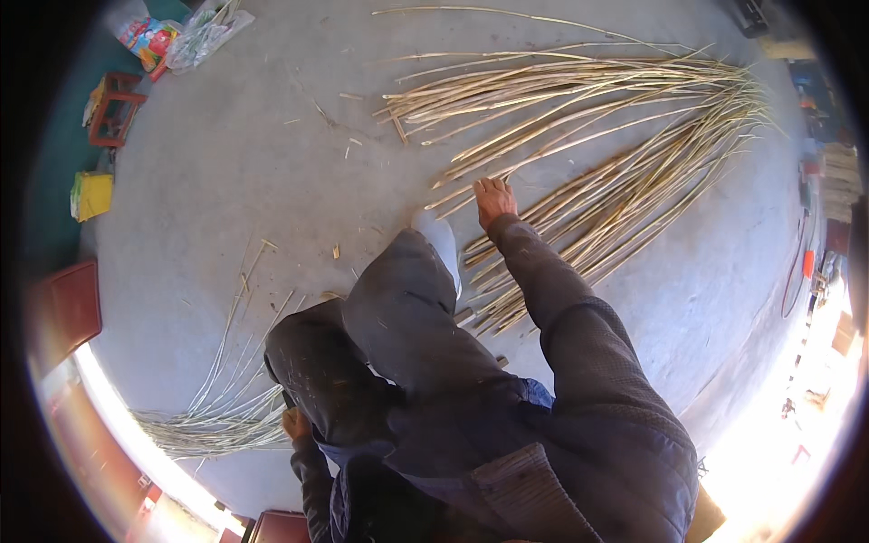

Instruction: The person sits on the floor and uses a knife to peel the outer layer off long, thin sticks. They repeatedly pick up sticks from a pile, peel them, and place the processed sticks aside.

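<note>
Long dry yellow-brown stalks (588, 204) are fanned out over the grey floor at the right, their thin ends gathered at the far right. My right hand (495, 201) reaches down among their thick ends, fingers curled round a stalk. At the lower left my left hand (294, 423) hangs beside my thigh, mostly hidden; a dark edge shows by it, too little to name. Close to that hand lies a bunch of thinner, paler stalks (213, 433), some spreading upward.
My bent knees (398, 281) and one pale shoe (439, 237) are between the two bunches. Broken stalk bits lie on the floor (217, 181). Along the left stand a red-brown stool (116, 109), a yellow box (91, 196) and plastic bags (204, 38).
</note>
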Demonstrator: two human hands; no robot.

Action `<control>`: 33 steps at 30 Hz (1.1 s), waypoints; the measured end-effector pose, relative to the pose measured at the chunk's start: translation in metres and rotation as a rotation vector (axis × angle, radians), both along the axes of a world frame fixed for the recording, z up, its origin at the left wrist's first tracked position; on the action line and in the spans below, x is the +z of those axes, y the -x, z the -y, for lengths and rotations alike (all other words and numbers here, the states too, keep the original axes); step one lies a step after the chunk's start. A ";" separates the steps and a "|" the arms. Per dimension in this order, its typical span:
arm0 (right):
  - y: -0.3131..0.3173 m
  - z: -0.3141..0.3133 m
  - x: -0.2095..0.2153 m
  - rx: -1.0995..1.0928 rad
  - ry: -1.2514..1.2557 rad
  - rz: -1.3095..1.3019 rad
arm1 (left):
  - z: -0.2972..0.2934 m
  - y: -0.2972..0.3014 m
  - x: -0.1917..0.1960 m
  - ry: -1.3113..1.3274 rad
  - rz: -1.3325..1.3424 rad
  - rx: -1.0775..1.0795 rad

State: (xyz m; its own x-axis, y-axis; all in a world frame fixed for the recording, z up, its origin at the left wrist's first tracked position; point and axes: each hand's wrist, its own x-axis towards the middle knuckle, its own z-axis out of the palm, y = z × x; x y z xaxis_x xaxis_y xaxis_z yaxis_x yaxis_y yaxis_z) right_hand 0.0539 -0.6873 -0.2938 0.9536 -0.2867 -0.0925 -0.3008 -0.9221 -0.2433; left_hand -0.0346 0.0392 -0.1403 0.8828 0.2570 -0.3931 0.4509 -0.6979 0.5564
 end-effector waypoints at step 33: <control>-0.022 -0.082 0.383 0.763 -0.233 0.782 | 0.120 -0.073 0.135 0.340 0.176 0.235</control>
State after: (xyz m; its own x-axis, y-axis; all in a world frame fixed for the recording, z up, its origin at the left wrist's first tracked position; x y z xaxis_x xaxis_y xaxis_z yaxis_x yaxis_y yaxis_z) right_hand 0.0760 -0.6049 0.0891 0.6916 0.3449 0.6347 0.6361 -0.7070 -0.3090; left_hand 0.0388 -0.0810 -0.0050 0.8769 0.3410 -0.3389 0.4534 -0.3522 0.8188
